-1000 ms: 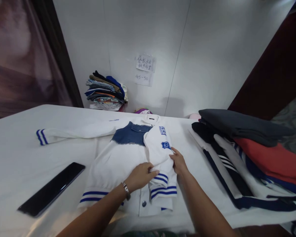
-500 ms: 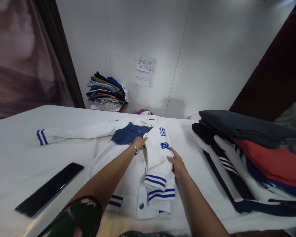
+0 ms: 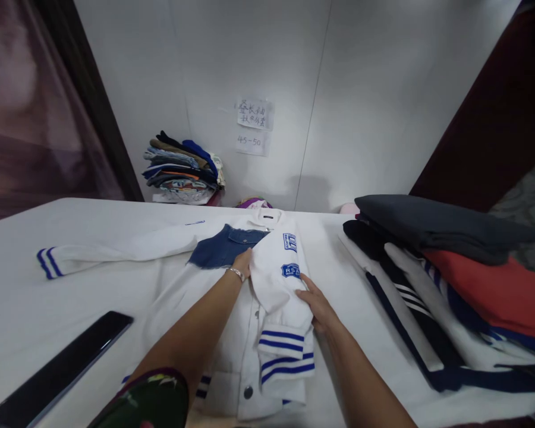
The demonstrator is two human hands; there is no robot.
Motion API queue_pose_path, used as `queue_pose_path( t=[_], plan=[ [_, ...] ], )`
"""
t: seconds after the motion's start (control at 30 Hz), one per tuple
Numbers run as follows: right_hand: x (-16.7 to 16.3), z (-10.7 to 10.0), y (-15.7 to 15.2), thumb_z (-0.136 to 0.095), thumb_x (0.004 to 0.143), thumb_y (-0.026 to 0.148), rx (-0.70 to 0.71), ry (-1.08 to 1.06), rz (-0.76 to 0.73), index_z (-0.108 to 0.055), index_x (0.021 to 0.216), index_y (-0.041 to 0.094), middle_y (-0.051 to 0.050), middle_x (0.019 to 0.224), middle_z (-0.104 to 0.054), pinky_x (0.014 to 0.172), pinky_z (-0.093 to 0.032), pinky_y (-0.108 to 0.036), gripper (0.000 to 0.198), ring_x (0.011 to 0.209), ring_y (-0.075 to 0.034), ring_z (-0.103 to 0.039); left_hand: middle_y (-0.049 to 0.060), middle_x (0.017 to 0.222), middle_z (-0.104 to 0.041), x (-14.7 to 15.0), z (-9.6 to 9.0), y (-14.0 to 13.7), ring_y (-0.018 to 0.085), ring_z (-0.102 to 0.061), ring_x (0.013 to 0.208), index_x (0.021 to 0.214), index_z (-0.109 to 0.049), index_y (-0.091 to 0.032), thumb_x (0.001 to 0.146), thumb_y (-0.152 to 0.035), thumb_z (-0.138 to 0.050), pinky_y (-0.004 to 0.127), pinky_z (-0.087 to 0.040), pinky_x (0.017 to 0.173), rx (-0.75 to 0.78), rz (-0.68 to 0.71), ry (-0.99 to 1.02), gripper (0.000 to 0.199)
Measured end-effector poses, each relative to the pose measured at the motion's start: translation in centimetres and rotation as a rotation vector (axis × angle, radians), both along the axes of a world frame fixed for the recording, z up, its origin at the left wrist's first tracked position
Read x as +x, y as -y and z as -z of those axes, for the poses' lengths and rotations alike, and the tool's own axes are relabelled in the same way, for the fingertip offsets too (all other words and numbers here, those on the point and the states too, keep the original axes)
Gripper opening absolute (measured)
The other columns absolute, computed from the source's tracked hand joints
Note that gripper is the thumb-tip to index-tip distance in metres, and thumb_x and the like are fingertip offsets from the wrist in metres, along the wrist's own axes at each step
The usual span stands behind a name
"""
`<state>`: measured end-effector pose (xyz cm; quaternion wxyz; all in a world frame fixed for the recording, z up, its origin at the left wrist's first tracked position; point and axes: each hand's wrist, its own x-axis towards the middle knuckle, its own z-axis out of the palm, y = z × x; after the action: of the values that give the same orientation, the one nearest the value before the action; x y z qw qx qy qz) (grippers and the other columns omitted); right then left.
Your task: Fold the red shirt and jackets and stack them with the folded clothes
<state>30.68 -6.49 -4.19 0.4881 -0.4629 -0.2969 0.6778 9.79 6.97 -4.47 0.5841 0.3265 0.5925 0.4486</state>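
A white jacket (image 3: 232,333) with a denim chest panel lies spread on the white table, its collar pointing away from me. Its right-side sleeve (image 3: 276,285), with blue badges and striped cuff, is folded in over the front. My left hand (image 3: 243,263) is closed on the inner edge of that sleeve, beside the denim. At the sleeve's outer edge, my right hand (image 3: 318,304) grips the cloth below the lower badge, with thumb and fingers on the fabric. The other sleeve (image 3: 125,246) stretches flat to the left.
A long black glossy device (image 3: 62,368) lies at the table's (image 3: 9,279) left front. On the right stands a stack of folded clothes (image 3: 446,267). Another clothes pile (image 3: 182,169) sits beyond the far edge, near handwritten paper notes (image 3: 254,125) on the wall.
The view has shifted, so the jacket and black device appear further left and nearer. Both hands stay on the folded sleeve in nearly the same places.
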Motion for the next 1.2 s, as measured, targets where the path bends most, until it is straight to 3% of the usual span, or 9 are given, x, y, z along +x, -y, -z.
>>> queue_pose_path(
  t=[0.2, 0.43, 0.53, 0.67, 0.8, 0.9, 1.0, 1.1, 1.2],
  plan=[
    [0.3, -1.9, 1.0, -0.075, 0.068, 0.027, 0.116, -0.131, -0.053, -0.03, 0.144, 0.029, -0.004, 0.13, -0.058, 0.094, -0.048, -0.035, 0.088, 0.109, -0.021, -0.061, 0.011, 0.093, -0.07, 0.1, -0.9, 2.1, 0.02, -0.066, 0.083, 0.097, -0.062, -0.011, 0.082, -0.032, -0.061, 0.03, -0.053, 0.076, -0.02, -0.037, 0.132, 0.025],
    [0.7, -1.3, 1.0, -0.076, 0.061, 0.015, 0.151, -0.1, -0.171, -0.026, 0.145, 0.032, -0.001, 0.14, -0.049, 0.101, -0.041, -0.038, 0.099, 0.12, -0.022, -0.053, 0.011, 0.094, -0.072, -1.0, -2.5, 8.1, 0.026, -0.068, 0.09, 0.106, -0.061, -0.014, 0.075, -0.041, -0.066, 0.036, -0.055, 0.075, -0.047, 0.206, 0.235, 0.041],
    [0.8, -1.0, 1.0, -0.077, 0.06, 0.014, 0.139, -0.081, -0.2, -0.026, 0.145, 0.033, -0.001, 0.138, -0.05, 0.1, -0.042, -0.037, 0.101, 0.118, -0.022, -0.054, 0.011, 0.102, -0.07, -1.3, -2.5, 10.2, 0.027, -0.068, 0.087, 0.116, -0.052, -0.018, 0.069, -0.041, -0.072, 0.039, -0.056, 0.071, -0.045, 0.252, 0.166, 0.057],
    [0.4, -1.7, 1.4, -0.079, 0.057, 0.015, 0.125, -0.076, -0.199, -0.026, 0.145, 0.033, -0.002, 0.136, -0.052, 0.096, -0.046, -0.038, 0.104, 0.111, -0.023, -0.059, 0.012, 0.115, -0.064, -0.9, -2.0, 11.2, 0.024, -0.066, 0.089, 0.128, -0.038, -0.021, 0.069, -0.02, -0.069, 0.036, -0.057, 0.07, 0.08, 0.228, 0.084, 0.066],
    [-0.2, -1.6, 2.1, -0.079, 0.06, 0.018, 0.148, -0.054, -0.177, -0.023, 0.145, 0.033, -0.003, 0.13, -0.057, 0.092, -0.048, -0.041, 0.103, 0.106, -0.023, -0.062, 0.012, 0.127, -0.057, -0.9, -0.5, 10.7, 0.023, -0.059, 0.109, 0.138, -0.028, -0.02, 0.067, -0.007, -0.057, 0.035, -0.05, 0.089, 0.223, 0.138, -0.242, 0.078],
    [0.1, 0.3, 2.6, -0.081, 0.056, 0.02, 0.155, 0.137, -0.102, -0.032, 0.143, 0.028, -0.005, 0.124, -0.061, 0.094, -0.046, -0.045, 0.1, 0.112, -0.026, -0.058, 0.016, 0.137, -0.048, -1.1, 0.8, 10.8, 0.025, -0.051, 0.121, 0.141, -0.025, -0.014, 0.065, -0.005, -0.055, 0.035, -0.041, 0.101, 0.247, 0.191, -0.506, 0.082],
    [0.8, 1.5, 3.6, -0.079, 0.058, 0.024, 0.231, 0.496, 0.025, -0.052, 0.131, 0.024, -0.006, 0.132, -0.055, 0.106, -0.035, -0.046, 0.077, 0.127, -0.028, -0.045, 0.019, 0.144, -0.039, -1.1, 1.4, 11.3, 0.025, -0.041, 0.13, 0.142, -0.024, -0.009, 0.067, -0.009, -0.055, 0.035, -0.033, 0.107, 0.307, 0.252, -0.622, 0.082],
    [0.8, -0.5, 5.4, -0.074, 0.065, 0.031, 0.356, 0.84, 0.087, -0.059, 0.123, 0.029, -0.002, 0.147, -0.038, 0.106, -0.036, -0.046, 0.06, 0.133, -0.031, -0.036, 0.021, 0.145, -0.037, -0.9, 1.5, 11.7, 0.026, -0.036, 0.133, 0.143, -0.024, -0.007, 0.069, -0.012, -0.054, 0.035, -0.029, 0.11, 0.326, 0.291, -0.699, 0.08],
    [-0.6, -4.4, 7.0, -0.067, 0.074, 0.034, 0.598, 0.946, 0.087, -0.055, 0.128, 0.034, 0.002, 0.152, -0.027, 0.099, -0.044, -0.045, 0.055, 0.136, -0.032, -0.031, 0.019, 0.144, -0.039, -0.8, 1.5, 11.9, 0.025, -0.036, 0.134, 0.144, -0.023, -0.007, 0.07, -0.012, -0.052, 0.034, -0.029, 0.11, 0.346, 0.318, -0.741, 0.079]
  ],
)
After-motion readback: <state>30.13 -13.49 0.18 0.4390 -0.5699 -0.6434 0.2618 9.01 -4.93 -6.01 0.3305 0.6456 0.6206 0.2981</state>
